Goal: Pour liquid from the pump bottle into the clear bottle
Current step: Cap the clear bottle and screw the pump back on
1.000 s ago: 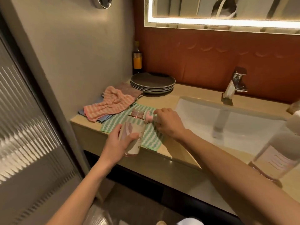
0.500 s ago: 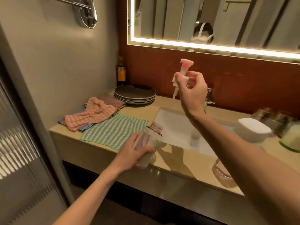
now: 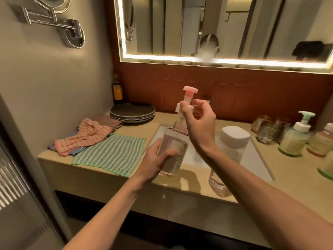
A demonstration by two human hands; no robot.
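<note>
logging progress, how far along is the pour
Done: the pump is off, pinched in the right hand. In hand: the left hand grips the open pump bottle. Left: the clear bottle still wears its white cap, so uncapping and pouring remain.

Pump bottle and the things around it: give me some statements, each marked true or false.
The right hand holds the pink-topped pump. True.
The left hand grips the pump bottle. True.
The clear bottle is uncapped. False: its white cap is on.
The plates sit in the sink. False: they are stacked on the counter.
The green cloth lies on the counter. True.
</note>
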